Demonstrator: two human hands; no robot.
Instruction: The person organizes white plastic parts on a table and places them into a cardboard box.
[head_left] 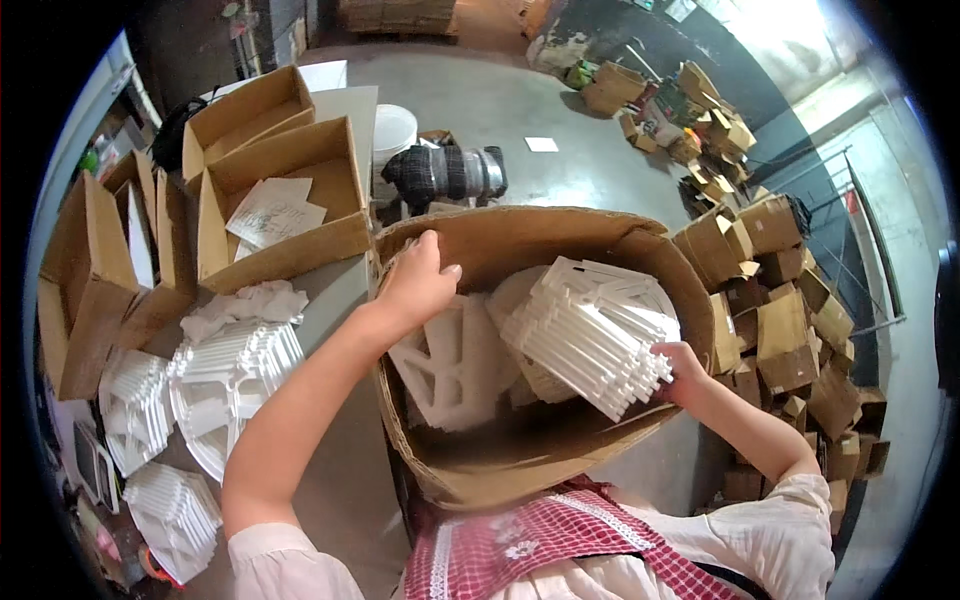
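A stack of white plastic pieces [595, 335] lies tilted inside a big cardboard box [560, 250] held against the person's lap. The right hand [682, 375] closes around the stack's lower end. The left hand [418, 280] rests on the box's near-left rim, fingers curled over the edge. More white pieces [455, 365] lie loose in the box. To the left, a grey worktop [335, 300] carries fanned white stacks [225, 385] and open cartons [280, 200]. Beyond is a grey concrete floor [520, 110], with a heap of small cardboard boxes [790, 330] on the right.
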